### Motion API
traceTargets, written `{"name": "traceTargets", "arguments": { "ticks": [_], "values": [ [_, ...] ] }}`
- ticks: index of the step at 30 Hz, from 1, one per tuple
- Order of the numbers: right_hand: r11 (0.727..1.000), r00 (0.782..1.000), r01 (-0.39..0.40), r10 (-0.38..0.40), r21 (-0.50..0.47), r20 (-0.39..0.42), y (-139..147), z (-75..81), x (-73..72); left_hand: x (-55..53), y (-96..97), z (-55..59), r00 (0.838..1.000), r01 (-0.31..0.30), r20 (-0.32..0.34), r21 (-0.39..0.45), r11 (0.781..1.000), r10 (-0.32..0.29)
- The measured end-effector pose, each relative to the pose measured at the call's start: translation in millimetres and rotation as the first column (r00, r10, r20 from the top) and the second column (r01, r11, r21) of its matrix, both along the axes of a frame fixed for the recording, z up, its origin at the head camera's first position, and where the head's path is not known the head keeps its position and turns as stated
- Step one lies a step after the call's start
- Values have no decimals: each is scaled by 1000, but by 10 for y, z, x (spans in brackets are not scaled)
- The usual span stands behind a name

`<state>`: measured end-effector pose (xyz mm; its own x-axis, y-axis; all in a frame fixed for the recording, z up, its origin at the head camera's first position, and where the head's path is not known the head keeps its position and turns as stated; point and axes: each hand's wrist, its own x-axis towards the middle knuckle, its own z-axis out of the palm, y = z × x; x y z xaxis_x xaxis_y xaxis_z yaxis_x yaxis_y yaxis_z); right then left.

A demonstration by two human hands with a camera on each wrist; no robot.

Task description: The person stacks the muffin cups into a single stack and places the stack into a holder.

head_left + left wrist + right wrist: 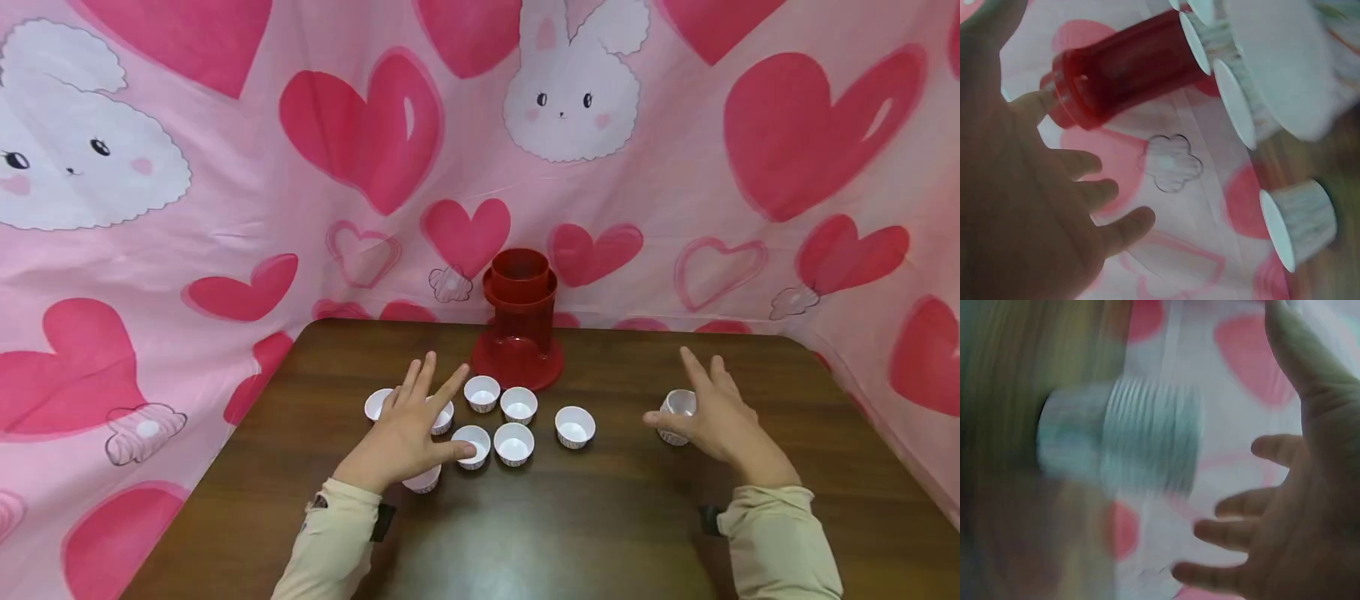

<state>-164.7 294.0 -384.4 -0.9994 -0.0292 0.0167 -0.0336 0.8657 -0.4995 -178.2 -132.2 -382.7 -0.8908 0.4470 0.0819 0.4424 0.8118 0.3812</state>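
Note:
Several small white paper baking cups (575, 427) with patterned sides stand upright, spread over the middle and left of the table. My left hand (405, 433) hovers over the leftmost ones with fingers spread, hiding parts of them. Its thumb overlaps the rim of one cup (471, 447) in the head view; the palm holds nothing. At the right a nested stack of the same cups (1122, 437) stands on the table. Beside and above that stack is my right hand (716, 421), fingers apart and nothing in its grasp. The right wrist view shows a gap between fingers and stack.
Behind the loose cups stands a red plastic holder (521, 325) with a round base and a cylinder on top. The brown wooden table (525, 533) ends at a pink cloth (637, 192) printed with hearts and rabbits.

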Motion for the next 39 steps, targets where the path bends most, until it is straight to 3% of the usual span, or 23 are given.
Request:
{"name": "traceTargets", "arguments": {
  "ticks": [4,8,14,20,26,33,39],
  "values": [
    [997,999,-34,37,-73,38,354,-177,36,16,-129,-63,999,-11,33,32,999,10],
    [982,995,-87,94,-166,30,528,-340,39,26,-231,-87,997,-13,71,66,998,8],
    [911,991,-134,133,-389,-29,572,-521,11,25,-335,-43,977,-24,212,102,994,1],
    [868,995,-104,91,-485,-51,617,-623,-8,41,-384,-87,953,-19,304,75,997,-5],
    [824,994,-106,87,-557,-60,576,-703,-78,45,-480,-216,943,14,331,81,997,-41],
    [755,995,-80,24,-651,-94,544,-779,-102,-16,-483,-267,946,70,310,91,993,-95],
    [755,994,-68,-4,-652,-109,558,-845,-113,-22,-486,-301,956,106,267,71,992,-121]
  ]
}}
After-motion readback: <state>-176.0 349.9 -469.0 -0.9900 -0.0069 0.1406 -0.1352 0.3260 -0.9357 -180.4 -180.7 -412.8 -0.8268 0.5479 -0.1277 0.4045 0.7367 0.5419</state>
